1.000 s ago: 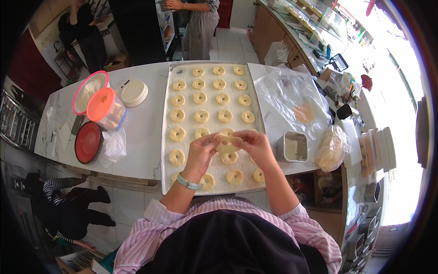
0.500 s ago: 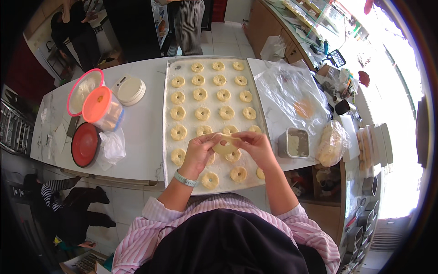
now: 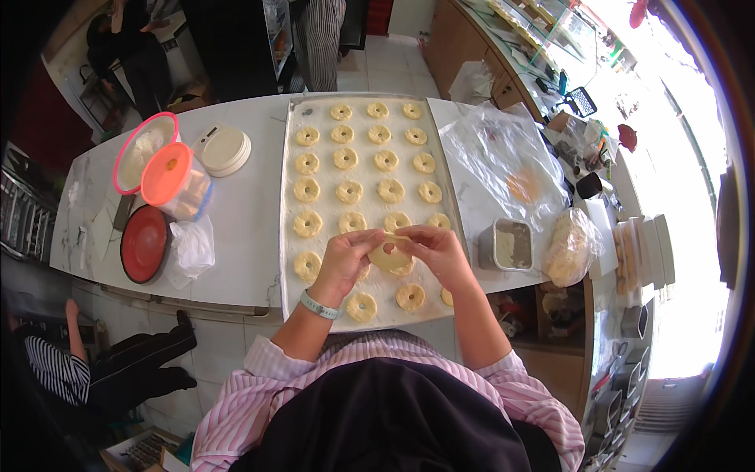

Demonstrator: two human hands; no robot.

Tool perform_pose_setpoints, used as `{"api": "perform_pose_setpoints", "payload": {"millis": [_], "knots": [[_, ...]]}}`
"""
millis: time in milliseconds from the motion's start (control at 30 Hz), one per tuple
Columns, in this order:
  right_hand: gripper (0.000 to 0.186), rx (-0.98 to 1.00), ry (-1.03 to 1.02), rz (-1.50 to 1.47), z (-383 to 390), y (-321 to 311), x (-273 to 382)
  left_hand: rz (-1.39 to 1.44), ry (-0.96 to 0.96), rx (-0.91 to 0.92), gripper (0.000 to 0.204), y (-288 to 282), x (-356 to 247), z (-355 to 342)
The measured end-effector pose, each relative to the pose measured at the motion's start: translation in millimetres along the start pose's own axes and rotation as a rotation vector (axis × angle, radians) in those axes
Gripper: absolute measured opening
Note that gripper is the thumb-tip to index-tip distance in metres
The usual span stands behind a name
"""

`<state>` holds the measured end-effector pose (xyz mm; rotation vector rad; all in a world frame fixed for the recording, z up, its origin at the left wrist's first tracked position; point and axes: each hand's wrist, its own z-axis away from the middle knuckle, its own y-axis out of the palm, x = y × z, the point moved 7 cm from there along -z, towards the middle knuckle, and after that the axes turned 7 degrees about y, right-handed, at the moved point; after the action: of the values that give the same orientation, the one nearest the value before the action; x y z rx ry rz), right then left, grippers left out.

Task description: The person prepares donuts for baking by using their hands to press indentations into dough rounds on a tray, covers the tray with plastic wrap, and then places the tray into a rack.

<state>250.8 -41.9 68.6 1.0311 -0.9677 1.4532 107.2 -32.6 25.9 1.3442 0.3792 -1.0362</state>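
Observation:
My left hand point(image 3: 348, 261) and my right hand point(image 3: 438, 255) pinch a pale dough ring point(image 3: 388, 260) by its upper edge, holding it up over the tray. The ring hangs with its hole facing me. Beneath, a large floured sheet tray point(image 3: 292, 244) carries several rows of similar dough rings, some partly hidden by my hands. Just right of the tray stands a square metal container point(image 3: 506, 245) with pale powder or paste inside.
On the left are a red tray point(image 3: 145, 243), pink-rimmed bowl point(image 3: 134, 161), lidded tub point(image 3: 189, 193) and white scale point(image 3: 227, 149). On the right lie plastic sheeting point(image 3: 495, 161) and a bagged mass point(image 3: 568, 248). Co-workers stand behind point(image 3: 141, 63) and at lower left point(image 3: 59, 370).
My hands still hold the dough ring, which has tilted slightly between my fingers. The co-worker at lower left has shifted, with an arm now raised toward the counter behind.

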Motion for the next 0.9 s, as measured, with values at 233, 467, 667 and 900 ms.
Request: {"api": "perform_pose_setpoints", "payload": {"millis": [233, 467, 667, 900], "knots": [[0.025, 0.040, -0.026, 0.035, 4.3, -0.2, 2.4, -0.003, 0.012, -0.021, 0.026, 2.3, 4.3, 1.4], [0.027, 0.042, -0.025, 0.057, 1.5, -2.5, -2.5, -0.066, -0.007, -0.004, 0.027, -0.8, 18.1, -1.9], [0.025, -0.028, -0.025, 0.113, 1.6, -10.7, -2.3, -0.083, -0.065, 0.045, 0.027, 9.0, 12.6, 0.0], [0.026, 0.033, -0.069, 0.105, -3.2, 2.7, 6.6, -0.020, -0.033, -0.022, 0.024, -2.8, 3.1, -2.6]]}}
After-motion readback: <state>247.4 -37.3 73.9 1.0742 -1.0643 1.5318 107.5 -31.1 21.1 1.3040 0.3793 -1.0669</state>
